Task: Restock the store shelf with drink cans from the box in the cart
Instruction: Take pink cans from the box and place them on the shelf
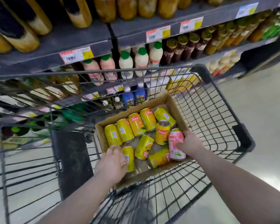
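Both bare forearms reach down from the bottom edge into the black wire cart (217, 113), where an open cardboard box (171, 102) sits on the cart's mesh floor. Inside the box lie about 10 yellow drink cans (137, 124) with orange fruit art and small white barcode labels; most lie on their sides, and 4 of them form a rough row along the far side. 1 yellow can (162, 134) stands nearly upright with its silver top showing.

The left hand (111, 165) has its grip closed over a yellow can (128, 158) at the near-left corner of the box, fingers draped across the can's side. A hint of pink under those fingers may be a second can, though blur makes this unsure. The right hand (190, 143) grips a pink can (176, 144) with a white label, which lies against the box's right wall, thumb on its front face.

Beyond the cart stands the store shelf (81, 41), its dark tiers carrying amber bottles, green-capped white bottles (141, 59) and 2 blue bottles (133, 96), with price tags (76, 54) along the edges.
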Available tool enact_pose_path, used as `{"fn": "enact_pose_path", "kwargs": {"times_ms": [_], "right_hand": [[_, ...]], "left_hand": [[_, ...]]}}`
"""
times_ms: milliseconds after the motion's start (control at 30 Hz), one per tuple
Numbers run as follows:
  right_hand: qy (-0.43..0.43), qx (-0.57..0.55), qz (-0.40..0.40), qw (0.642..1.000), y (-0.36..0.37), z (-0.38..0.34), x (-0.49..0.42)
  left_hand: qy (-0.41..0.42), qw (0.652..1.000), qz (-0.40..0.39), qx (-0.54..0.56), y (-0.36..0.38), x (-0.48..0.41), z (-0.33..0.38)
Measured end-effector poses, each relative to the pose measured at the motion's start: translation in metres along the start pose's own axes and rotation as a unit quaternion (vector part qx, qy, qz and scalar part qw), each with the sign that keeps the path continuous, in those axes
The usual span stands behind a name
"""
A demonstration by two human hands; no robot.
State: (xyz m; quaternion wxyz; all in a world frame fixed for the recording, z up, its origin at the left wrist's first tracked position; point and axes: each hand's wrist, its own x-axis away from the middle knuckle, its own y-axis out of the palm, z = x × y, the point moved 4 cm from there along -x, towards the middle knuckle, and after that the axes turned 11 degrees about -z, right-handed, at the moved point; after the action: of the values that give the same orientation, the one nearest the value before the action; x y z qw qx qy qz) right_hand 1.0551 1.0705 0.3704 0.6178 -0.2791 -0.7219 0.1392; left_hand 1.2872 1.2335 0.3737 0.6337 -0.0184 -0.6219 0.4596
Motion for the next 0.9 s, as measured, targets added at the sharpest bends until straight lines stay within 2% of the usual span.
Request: {"fn": "enact_pose_path", "kwargs": {"times_ms": [100, 200, 367, 500, 567, 700, 900], "right_hand": [[0.049, -0.061, -0.009, 0.997, 0.014, 0.01, -0.024], [0.088, -0.075, -0.012, 0.993, 0.027, 0.018, -0.042], [0.082, -0.105, -0.016, 0.991, 0.042, 0.025, -0.06], [0.067, -0.098, 0.01, 0.993, 0.036, 0.027, -0.061], [0.042, -0.12, 0.016, 0.992, 0.032, 0.025, -0.059], [-0.029, -0.165, 0.016, 0.986, 0.031, 0.01, -0.048], [-0.093, -0.184, 0.004, 0.979, 0.046, -0.016, -0.048]], "left_hand": [[-0.03, 0.995, -0.007, 0.096, 0.013, -0.018, -0.01], [-0.055, 0.988, -0.004, 0.146, 0.023, -0.034, -0.017], [-0.098, 0.976, -0.006, 0.193, 0.038, -0.057, -0.027], [-0.171, 0.944, -0.007, 0.281, 0.05, -0.07, -0.037], [-0.198, 0.943, -0.008, 0.268, 0.053, -0.077, -0.038], [-0.232, 0.957, -0.016, 0.173, 0.058, -0.089, -0.032], [-0.218, 0.969, -0.009, 0.118, 0.071, -0.103, -0.026]]}}
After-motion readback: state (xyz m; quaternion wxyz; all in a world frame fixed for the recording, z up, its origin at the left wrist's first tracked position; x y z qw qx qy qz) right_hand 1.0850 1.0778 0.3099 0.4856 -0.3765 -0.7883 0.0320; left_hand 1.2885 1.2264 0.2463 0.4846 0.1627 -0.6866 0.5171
